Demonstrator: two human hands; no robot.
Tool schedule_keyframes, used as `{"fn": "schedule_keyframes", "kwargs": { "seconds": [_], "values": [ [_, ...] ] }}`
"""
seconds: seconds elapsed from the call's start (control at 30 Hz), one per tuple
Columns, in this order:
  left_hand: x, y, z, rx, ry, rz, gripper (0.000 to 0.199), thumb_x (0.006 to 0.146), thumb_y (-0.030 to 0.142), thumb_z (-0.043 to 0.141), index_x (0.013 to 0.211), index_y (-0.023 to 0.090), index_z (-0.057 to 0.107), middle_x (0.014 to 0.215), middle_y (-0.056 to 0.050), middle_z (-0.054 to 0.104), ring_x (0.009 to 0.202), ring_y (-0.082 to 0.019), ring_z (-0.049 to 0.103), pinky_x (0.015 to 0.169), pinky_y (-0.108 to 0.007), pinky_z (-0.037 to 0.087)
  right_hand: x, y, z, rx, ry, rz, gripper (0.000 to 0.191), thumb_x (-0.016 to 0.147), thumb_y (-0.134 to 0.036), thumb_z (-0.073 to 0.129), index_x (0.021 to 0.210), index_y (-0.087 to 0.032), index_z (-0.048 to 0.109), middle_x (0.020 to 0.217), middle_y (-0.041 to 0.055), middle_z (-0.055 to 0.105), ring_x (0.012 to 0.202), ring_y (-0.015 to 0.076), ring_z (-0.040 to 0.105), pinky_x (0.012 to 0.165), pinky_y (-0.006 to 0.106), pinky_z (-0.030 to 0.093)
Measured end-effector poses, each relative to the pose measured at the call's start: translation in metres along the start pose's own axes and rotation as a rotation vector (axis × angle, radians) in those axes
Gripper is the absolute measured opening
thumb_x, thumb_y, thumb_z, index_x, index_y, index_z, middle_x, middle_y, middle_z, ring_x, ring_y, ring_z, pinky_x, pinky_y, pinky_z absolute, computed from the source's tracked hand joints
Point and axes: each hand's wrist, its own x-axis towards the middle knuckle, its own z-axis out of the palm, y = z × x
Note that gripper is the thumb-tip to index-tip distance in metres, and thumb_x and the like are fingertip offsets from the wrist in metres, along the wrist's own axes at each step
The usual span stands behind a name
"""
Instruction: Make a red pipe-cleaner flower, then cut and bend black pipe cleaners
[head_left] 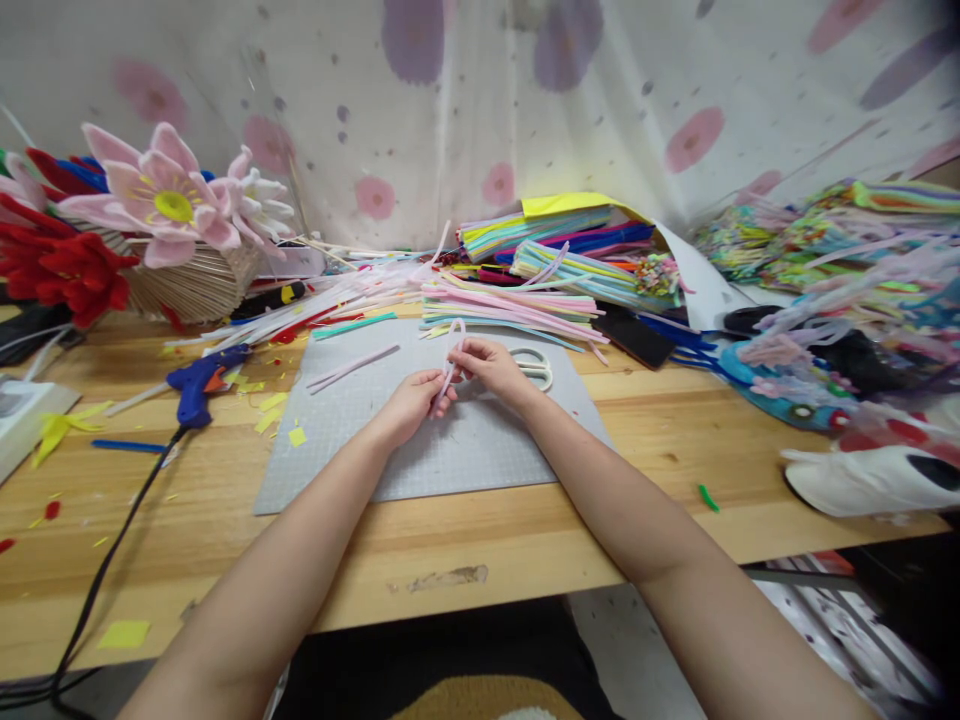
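Forearms (300, 540) nearest; left hand (415, 402) and right hand (489, 368) pinch a pink stem (457, 322) between them, already looped. Pale strips (352, 367) left of them, straight; pink bundle (517, 304) beyond, apparently unworked.

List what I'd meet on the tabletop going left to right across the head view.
Glue gun, lilac strip, left hand, right hand, scissors, green scrap, white shoe.

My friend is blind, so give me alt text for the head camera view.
A person's left hand and right hand hold a bent pink pipe cleaner over a gray mat. A blue glue gun lies left, scissors right, pipe-cleaner bundles behind.
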Motion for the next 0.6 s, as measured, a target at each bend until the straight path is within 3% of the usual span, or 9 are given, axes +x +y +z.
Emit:
{"fn": "schedule_keyframes", "kwargs": {
  "seconds": [0.07, 0.17, 0.27, 0.37, 0.47, 0.6],
  "values": [
    [-0.001, 0.002, 0.002, 0.006, 0.017, 0.02, 0.017, 0.086, 0.02, 0.048, 0.075, 0.011, 0.056, 0.055, 0.003, 0.046, 0.038, -0.003, 0.03, 0.037, -0.016, 0.02, 0.0, 0.002, 0.0, 0.017, -0.004, 0.012, 0.033, 0.068, -0.048, 0.065, 0.067, -0.016, 0.056, 0.057, -0.0025, 0.057, 0.052, 0.0068, 0.045, 0.052, 0.021, 0.036],
    [-0.003, 0.006, 0.001, 0.141, 0.062, 0.041, 0.022, 0.088, 0.026, 0.043, 0.078, 0.013, 0.057, 0.051, 0.006, 0.034, 0.038, -0.005, 0.023, 0.039, -0.019, 0.015, 0.001, 0.008, -0.002, 0.086, 0.033, 0.054, 0.033, 0.067, -0.047, 0.067, 0.074, -0.017, 0.055, 0.06, -0.0033, 0.058, 0.05, 0.0061, 0.045, 0.048, 0.02, 0.034],
    [-0.002, 0.008, -0.003, 0.439, 0.144, 0.146, 0.023, 0.088, 0.025, 0.043, 0.08, 0.015, 0.061, 0.052, 0.005, 0.037, 0.044, -0.009, 0.03, 0.045, -0.021, 0.024, 0.003, 0.012, -0.01, 0.293, 0.124, 0.109, 0.038, 0.062, -0.043, 0.074, 0.086, -0.021, 0.054, 0.071, -0.0052, 0.061, 0.053, 0.0059, 0.049, 0.047, 0.018, 0.036],
    [0.001, 0.008, -0.007, 0.691, 0.179, 0.273, 0.022, 0.086, 0.022, 0.045, 0.079, 0.016, 0.064, 0.059, 0.002, 0.048, 0.058, -0.013, 0.043, 0.059, -0.023, 0.034, 0.003, 0.012, -0.021, 0.516, 0.111, 0.128, 0.044, 0.059, -0.038, 0.077, 0.096, -0.025, 0.057, 0.092, -0.0029, 0.065, 0.063, 0.0057, 0.054, 0.056, 0.018, 0.043],
    [0.003, 0.006, -0.009, 0.762, 0.154, 0.311, 0.022, 0.085, 0.023, 0.044, 0.078, 0.016, 0.065, 0.065, 0.0, 0.055, 0.068, -0.015, 0.05, 0.069, -0.025, 0.037, 0.002, 0.01, -0.028, 0.587, 0.089, 0.12, 0.036, 0.061, -0.035, 0.077, 0.092, -0.022, 0.064, 0.094, 0.0001, 0.067, 0.067, 0.0065, 0.055, 0.065, 0.02, 0.047],
    [0.004, 0.001, -0.012, 0.709, 0.134, 0.295, 0.024, 0.085, 0.027, 0.044, 0.082, 0.017, 0.065, 0.06, 0.001, 0.052, 0.065, -0.015, 0.049, 0.063, -0.024, 0.038, 0.001, 0.012, -0.03, 0.593, 0.061, 0.111, 0.029, 0.063, -0.032, 0.076, 0.09, -0.022, 0.068, 0.1, 0.0015, 0.067, 0.077, 0.0087, 0.058, 0.079, 0.024, 0.047]
  ]
}}
